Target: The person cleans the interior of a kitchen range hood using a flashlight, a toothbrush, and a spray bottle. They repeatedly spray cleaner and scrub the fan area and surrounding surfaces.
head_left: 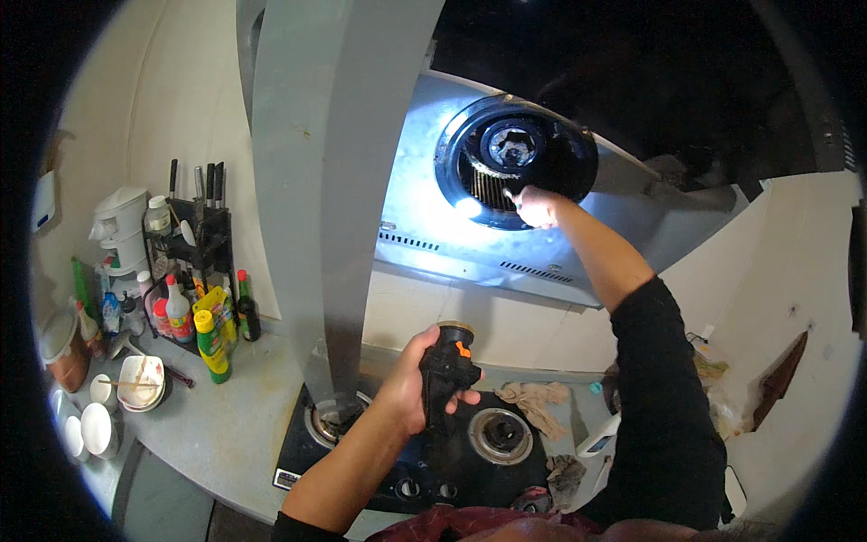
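Note:
Above a gas cooktop, my left hand (410, 383) grips a black flashlight (447, 379) with an orange switch, its head tilted up. Bright light falls on the metal underside of a range hood (413, 196). My right hand (536, 206) reaches up to the lower edge of the round fan opening (447, 162), a finger extended towards the fan's slatted wheel (489, 186). Whether the fingertip touches the slats cannot be told. Inside the opening sits a round motor hub (513, 146). Nothing is visibly held in my right hand.
Below is the two-burner gas cooktop (420, 467), with cloths (538, 406) at its right. On the left counter (217, 420) stand bowls (142, 383), cups, sauce bottles (178, 308) and a black knife rack (217, 230). A grey metal panel (325, 169) rises close in front.

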A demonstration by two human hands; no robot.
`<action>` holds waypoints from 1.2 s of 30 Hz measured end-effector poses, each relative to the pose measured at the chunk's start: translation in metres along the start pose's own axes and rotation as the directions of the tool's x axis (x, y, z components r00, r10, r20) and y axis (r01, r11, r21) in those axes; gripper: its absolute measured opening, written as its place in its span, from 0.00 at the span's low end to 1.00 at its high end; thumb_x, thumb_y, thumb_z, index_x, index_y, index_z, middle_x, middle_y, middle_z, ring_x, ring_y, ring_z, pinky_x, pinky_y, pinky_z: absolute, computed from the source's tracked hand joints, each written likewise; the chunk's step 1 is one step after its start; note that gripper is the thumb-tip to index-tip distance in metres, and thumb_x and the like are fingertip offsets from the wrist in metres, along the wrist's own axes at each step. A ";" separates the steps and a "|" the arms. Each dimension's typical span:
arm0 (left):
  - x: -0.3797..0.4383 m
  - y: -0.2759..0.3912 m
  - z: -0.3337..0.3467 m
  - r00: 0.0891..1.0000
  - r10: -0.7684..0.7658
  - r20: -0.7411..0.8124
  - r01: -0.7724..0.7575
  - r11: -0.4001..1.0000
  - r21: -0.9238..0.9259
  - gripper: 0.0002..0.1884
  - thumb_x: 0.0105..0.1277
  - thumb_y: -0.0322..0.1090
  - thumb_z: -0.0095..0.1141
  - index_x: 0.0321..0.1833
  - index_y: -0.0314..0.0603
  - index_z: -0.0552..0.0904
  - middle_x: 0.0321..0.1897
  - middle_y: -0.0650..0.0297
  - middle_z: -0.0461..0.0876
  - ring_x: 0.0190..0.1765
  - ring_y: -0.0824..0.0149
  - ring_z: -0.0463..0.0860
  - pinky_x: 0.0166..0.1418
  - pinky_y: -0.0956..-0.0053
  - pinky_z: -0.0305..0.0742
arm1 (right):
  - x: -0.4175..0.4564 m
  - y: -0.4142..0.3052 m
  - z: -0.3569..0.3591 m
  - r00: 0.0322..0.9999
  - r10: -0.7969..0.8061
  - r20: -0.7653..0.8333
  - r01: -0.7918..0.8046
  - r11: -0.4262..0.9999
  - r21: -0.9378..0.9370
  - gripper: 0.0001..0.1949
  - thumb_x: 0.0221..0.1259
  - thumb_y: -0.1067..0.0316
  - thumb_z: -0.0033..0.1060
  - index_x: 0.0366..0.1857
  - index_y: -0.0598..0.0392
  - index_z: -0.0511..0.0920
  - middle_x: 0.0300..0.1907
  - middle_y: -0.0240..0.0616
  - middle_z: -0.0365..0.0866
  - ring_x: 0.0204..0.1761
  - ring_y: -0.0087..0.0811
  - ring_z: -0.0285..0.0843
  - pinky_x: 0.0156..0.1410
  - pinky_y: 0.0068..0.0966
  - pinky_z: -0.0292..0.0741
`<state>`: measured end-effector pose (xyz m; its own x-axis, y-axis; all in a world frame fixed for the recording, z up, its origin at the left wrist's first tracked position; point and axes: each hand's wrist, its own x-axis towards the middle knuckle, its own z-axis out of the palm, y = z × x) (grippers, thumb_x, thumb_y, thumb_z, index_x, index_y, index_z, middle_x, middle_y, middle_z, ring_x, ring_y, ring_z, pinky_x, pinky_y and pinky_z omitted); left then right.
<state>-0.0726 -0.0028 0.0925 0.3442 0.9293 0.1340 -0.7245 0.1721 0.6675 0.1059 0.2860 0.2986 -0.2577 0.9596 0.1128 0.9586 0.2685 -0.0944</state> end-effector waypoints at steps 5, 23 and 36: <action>0.003 0.003 0.003 0.999 -0.014 0.047 0.015 1.000 -0.015 0.27 0.66 0.60 0.40 0.52 0.42 0.71 0.37 0.42 0.81 0.26 0.55 0.84 0.16 0.77 0.72 | -0.029 0.003 0.018 0.994 -0.039 0.101 0.024 0.989 0.146 0.12 0.64 0.58 0.46 0.32 0.48 0.82 0.26 0.32 0.78 0.27 0.29 0.74 0.33 0.30 0.73; -0.008 -0.009 0.010 1.000 0.010 -0.013 -0.010 1.000 -0.018 0.26 0.67 0.58 0.39 0.52 0.42 0.70 0.32 0.47 0.81 0.24 0.57 0.84 0.14 0.78 0.72 | 0.029 0.009 0.027 0.958 -0.216 -0.188 0.202 0.975 -0.090 0.13 0.57 0.68 0.46 0.39 0.62 0.79 0.39 0.53 0.82 0.41 0.48 0.82 0.44 0.40 0.77; -0.002 -0.007 0.038 0.995 -0.031 0.090 0.026 0.998 0.053 0.24 0.67 0.56 0.40 0.52 0.42 0.70 0.35 0.40 0.81 0.25 0.52 0.84 0.15 0.75 0.72 | -0.066 0.005 -0.007 0.988 -0.142 -0.059 0.147 0.986 0.076 0.13 0.56 0.70 0.45 0.36 0.58 0.83 0.35 0.49 0.82 0.29 0.39 0.81 0.36 0.31 0.76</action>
<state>-0.0457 -0.0187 0.1153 0.4187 0.8903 0.1788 -0.6828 0.1789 0.7083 0.1291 0.2233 0.2980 -0.3838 0.9050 0.1833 0.8985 0.4118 -0.1520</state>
